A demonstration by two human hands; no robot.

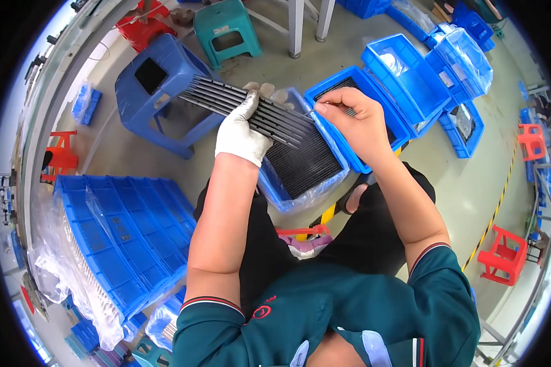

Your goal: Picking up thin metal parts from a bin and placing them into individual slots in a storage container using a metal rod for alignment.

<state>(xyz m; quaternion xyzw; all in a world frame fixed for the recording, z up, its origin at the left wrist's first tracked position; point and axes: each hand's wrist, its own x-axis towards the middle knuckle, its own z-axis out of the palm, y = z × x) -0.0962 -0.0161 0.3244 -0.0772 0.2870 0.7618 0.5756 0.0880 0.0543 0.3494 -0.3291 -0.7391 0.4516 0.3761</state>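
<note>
My left hand (243, 136), in a white glove, is closed round a fanned row of several slim black rods (217, 98). They slant from the upper left to the lower right, and small marks or holes show along them. Bare and pinched, my right hand (362, 122) has thumb and forefinger on a thin, pin-like piece (310, 112) near the right part of the rods. What kind of piece it is, and whether it touches a rod, I cannot make out. Under the held rods stands a blue bin (343, 160) lined with clear plastic, with many similar black rods lying side by side in it.
A second blue bin (404, 129) with dark rods adjoins on the right, with stacked blue crates (404, 58) beyond. A blue stool (159, 67) stands ahead left, a green stool (226, 30) farther off. Blue crates (128, 226) with plastic wrap rise at my left.
</note>
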